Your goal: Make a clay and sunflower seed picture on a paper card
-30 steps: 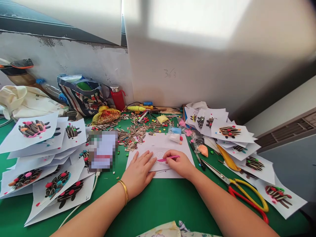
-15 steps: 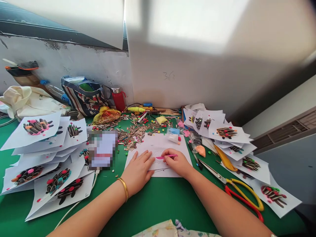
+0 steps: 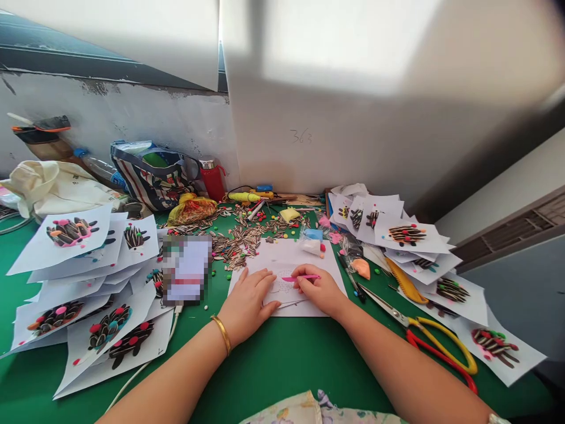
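White paper [image 3: 329,268] lies in front of me on the green table, and a smaller sheet with a faint printed drawing [image 3: 286,282] rests on it. My left hand [image 3: 250,303] lies palm down on the left part of the sheets, its fingers stretched out and a gold bangle on the wrist. Pinched between the fingers of my right hand [image 3: 318,290] is a slim pink tool [image 3: 304,277], whose tip points left over the drawing. Small packets of white and blue material [image 3: 311,242] sit at the paper's top edge.
Stacked cards with seed hedgehogs stand at the left [image 3: 66,235] and right [image 3: 410,232]. Sunflower seeds [image 3: 238,241] are scattered behind the paper. Scissors [image 3: 424,330], black pens [image 3: 351,277] and a yellow cutter [image 3: 404,282] lie right. A blurred-out phone [image 3: 188,271] lies left; bags and a red bottle [image 3: 213,179] stand behind.
The view has shifted slightly, so most things appear a little further right. My right hand still grips the pink tool, and my left hand remains flat on the paper.
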### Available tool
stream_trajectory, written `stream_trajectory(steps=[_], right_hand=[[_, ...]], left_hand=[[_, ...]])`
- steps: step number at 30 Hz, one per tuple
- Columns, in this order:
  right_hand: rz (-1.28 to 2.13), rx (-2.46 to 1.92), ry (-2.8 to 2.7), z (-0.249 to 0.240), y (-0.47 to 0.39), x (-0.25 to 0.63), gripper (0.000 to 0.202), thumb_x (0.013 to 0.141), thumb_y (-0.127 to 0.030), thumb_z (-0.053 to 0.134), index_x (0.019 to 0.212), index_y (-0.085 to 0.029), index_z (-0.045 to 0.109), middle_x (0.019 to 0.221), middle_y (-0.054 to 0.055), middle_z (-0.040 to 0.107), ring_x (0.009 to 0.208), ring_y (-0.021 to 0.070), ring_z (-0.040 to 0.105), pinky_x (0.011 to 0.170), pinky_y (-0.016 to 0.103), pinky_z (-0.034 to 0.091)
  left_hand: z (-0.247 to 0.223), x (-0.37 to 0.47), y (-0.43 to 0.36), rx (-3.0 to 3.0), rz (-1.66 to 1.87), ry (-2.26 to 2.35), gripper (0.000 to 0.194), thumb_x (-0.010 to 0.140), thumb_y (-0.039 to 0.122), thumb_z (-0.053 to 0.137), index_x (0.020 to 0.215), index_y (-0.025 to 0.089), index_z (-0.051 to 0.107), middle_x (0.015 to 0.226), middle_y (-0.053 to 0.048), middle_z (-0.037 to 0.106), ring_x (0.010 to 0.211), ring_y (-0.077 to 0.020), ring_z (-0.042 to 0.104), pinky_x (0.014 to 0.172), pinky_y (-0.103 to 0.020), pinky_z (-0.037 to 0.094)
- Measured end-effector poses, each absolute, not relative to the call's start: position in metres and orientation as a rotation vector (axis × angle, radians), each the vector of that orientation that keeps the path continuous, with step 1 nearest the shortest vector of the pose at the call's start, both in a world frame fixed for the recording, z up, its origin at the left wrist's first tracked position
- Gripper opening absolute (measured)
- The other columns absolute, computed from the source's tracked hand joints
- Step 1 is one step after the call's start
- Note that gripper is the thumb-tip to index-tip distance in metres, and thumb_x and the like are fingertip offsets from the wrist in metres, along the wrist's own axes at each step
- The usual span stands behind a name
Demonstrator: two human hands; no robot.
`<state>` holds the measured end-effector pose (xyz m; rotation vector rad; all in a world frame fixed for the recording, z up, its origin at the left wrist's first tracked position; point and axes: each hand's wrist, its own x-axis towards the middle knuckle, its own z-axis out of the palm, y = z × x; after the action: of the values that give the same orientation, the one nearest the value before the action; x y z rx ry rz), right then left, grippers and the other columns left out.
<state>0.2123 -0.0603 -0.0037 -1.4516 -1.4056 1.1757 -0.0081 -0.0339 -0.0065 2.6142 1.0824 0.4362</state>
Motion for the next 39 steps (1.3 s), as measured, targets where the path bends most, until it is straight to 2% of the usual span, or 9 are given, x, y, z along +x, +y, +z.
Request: stream_trajectory(steps=[8, 17, 25, 31, 35, 39], right_hand=[[1.174, -1.470, -1.435, -0.0047, -0.0628, 0.2118, 0.017, 0.083, -0.025, 0.051, 0.094, -0.020, 0.063, 0.079, 0.001, 0.067, 0.071, 0.0152, 0.062, 0.067, 0.027, 0.050], [1.101, -1.465, -1.547, -0.0060, -0.0634, 0.2116, 0.020, 0.084, -0.022, 0.050, 0.096, -0.021, 0.066, 0.084, 0.002, 0.069, 0.078, 0.0161, 0.064, 0.071, 0.027, 0.050], [1.070, -1.480, -1.558, -0.0078, -0.0635, 0.2121, 0.021, 0.084, -0.022, 0.051, 0.098, -0.021, 0.066, 0.084, 0.002, 0.071, 0.078, 0.0166, 0.065, 0.073, 0.028, 0.051], [1.071, -1.486, -1.550, -0.0071, -0.0635, 0.2126, 0.020, 0.084, -0.022, 0.051, 0.097, -0.021, 0.066, 0.083, 0.002, 0.071, 0.077, 0.0167, 0.065, 0.071, 0.028, 0.050], [1.071, -1.469, -1.566, -0.0071, -0.0634, 0.2130, 0.020, 0.084, -0.021, 0.050, 0.096, -0.022, 0.066, 0.085, 0.001, 0.070, 0.081, 0.0170, 0.066, 0.073, 0.027, 0.050], [1.086, -1.462, -1.557, -0.0079, -0.0630, 0.2131, 0.020, 0.084, -0.021, 0.050, 0.097, -0.022, 0.066, 0.086, 0.001, 0.069, 0.082, 0.0173, 0.066, 0.073, 0.028, 0.050]], left_hand=[[-0.0066, -0.0176, -0.0279, 2.656, 0.488, 1.044, 0.032, 0.087, 0.029, 0.060, 0.118, 0.021, 0.061, 0.128, -0.010, 0.061, 0.124, -0.0259, 0.052, 0.115, -0.058, 0.023], [-0.0043, -0.0167, -0.0326, 2.741, 0.371, 1.044, 0.034, 0.090, 0.029, 0.057, 0.123, 0.031, 0.060, 0.136, -0.009, 0.055, 0.130, -0.0298, 0.046, 0.111, -0.065, 0.022], [-0.0048, -0.0157, -0.0334, 2.717, 0.382, 1.062, 0.040, 0.089, 0.029, 0.057, 0.129, 0.027, 0.055, 0.136, -0.010, 0.055, 0.130, -0.0290, 0.046, 0.113, -0.064, 0.021], [-0.0052, -0.0177, -0.0314, 2.739, 0.420, 1.020, 0.030, 0.092, 0.030, 0.052, 0.121, 0.033, 0.062, 0.134, -0.008, 0.057, 0.129, -0.0291, 0.047, 0.111, -0.066, 0.019], [-0.0025, -0.0177, -0.0300, 2.744, 0.409, 1.008, 0.030, 0.091, 0.028, 0.054, 0.121, 0.029, 0.062, 0.133, -0.008, 0.058, 0.129, -0.0285, 0.048, 0.113, -0.065, 0.020], [-0.0008, -0.0176, -0.0291, 2.741, 0.458, 0.978, 0.024, 0.091, 0.027, 0.055, 0.111, 0.026, 0.068, 0.129, -0.006, 0.063, 0.127, -0.0269, 0.051, 0.115, -0.062, 0.016]])
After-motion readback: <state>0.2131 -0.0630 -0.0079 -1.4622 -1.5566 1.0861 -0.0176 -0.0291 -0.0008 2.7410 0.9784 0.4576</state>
